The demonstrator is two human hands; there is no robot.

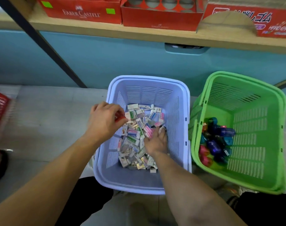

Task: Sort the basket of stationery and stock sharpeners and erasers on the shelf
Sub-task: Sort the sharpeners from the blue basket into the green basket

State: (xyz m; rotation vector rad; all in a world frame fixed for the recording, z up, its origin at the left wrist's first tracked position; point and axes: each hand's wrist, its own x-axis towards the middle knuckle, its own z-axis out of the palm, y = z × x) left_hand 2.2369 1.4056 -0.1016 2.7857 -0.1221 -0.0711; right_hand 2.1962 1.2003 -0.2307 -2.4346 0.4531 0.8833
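As left hand [104, 122] pinches red item [120, 118] | right hand [156, 141] spread over erasers [133, 133] | shelf [106, 28] above

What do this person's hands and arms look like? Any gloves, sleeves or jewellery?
The left hand and right hand are bare: no gloves, rings or watch show. The forearms are bare too, with no sleeve in view. Black clothing covers the thighs.

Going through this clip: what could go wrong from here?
The left hand pinches a small red item at the rim of the lavender slotted plastic basket; it may slip and fall outside. The right hand is deep in the heap of small boxed erasers; erasers could ride along into the green plastic basket of sharpeners.
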